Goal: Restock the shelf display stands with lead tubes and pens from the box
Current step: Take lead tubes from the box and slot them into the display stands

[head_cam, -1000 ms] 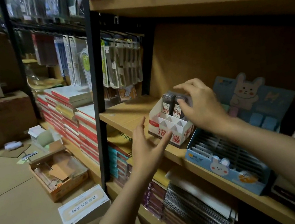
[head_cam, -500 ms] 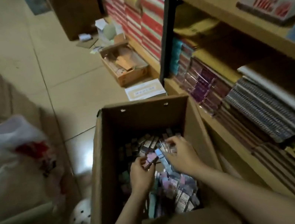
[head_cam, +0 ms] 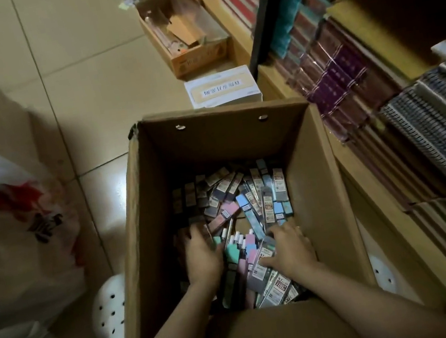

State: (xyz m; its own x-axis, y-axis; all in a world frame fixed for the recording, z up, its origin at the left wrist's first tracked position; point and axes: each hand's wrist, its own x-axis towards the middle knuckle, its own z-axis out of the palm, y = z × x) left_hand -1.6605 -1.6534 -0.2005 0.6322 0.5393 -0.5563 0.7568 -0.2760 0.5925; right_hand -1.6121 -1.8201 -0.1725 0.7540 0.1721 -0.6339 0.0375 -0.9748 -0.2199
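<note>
Both hands are down in the box (head_cam: 318,182) on the floor, near the shelf (head_cam: 388,229) at right. The left hand (head_cam: 201,256) lies flat, fingers spread, on the lead tubes (head_cam: 249,194). The right hand (head_cam: 289,247) also rests spread on the pile; pens (head_cam: 238,240) lie between them.

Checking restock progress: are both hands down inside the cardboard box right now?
Yes, the left hand and right hand both rest among the lead tubes inside the cardboard box.
</note>
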